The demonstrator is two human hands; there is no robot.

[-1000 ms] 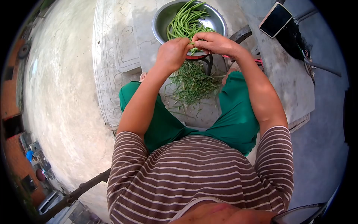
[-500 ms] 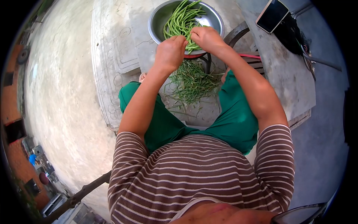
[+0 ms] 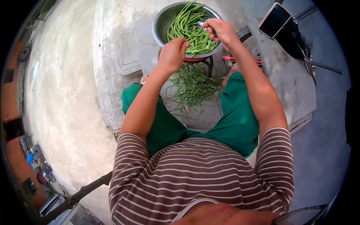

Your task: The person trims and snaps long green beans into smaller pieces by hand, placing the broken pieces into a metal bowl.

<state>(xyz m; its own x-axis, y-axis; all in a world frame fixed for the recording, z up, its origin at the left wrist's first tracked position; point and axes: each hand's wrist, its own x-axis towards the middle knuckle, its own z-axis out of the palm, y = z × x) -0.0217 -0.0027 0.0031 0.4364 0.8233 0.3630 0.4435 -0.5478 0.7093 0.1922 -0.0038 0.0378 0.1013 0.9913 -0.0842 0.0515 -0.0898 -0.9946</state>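
Observation:
A metal basin (image 3: 157,25) holds a heap of long green beans (image 3: 183,23), with shorter green pieces (image 3: 200,42) heaped nearer to me. My left hand (image 3: 174,54) is closed at the basin's near left rim, thumb pressed to the bent fingers; what it pinches, if anything, is hidden. Over the right side of the basin, my right hand (image 3: 222,33) has its fingers curled. A small dark green bit, which looks like a piece of green bean, shows between them. The two hands are apart.
Under the basin is a dark-legged stand (image 3: 210,66). Green trimmings (image 3: 195,88) lie on the ground between my knees. To the right, a phone-like device (image 3: 274,20) and a black bag (image 3: 290,39) rest on a grey slab (image 3: 288,90). A wooden pole (image 3: 80,195) lies lower left.
My hands, close together over the near part of the basin before, have come apart. The right hand has moved up and to the right; the left has shifted slightly down.

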